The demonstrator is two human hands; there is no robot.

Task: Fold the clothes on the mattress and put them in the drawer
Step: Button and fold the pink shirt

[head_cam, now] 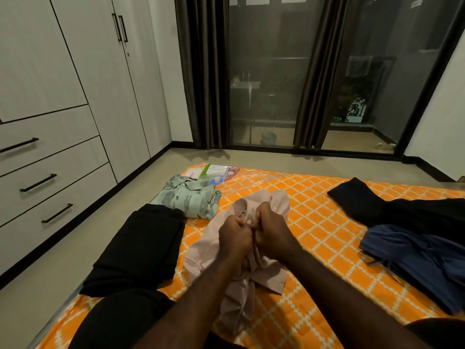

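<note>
A person's left hand and right hand clench side by side around bunched pale pink garment, lifted over the orange patterned mattress; folded black clothing and a folded green shirt lie left.

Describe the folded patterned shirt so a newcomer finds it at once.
On the orange, white-latticed mattress, look to the far left corner, nearest the white wardrobe drawers. A folded pale green collared shirt lies there, just beyond a folded black garment. It alone carries grey blotches; the black piece and the pink cloth garment beside it are plain.
</note>
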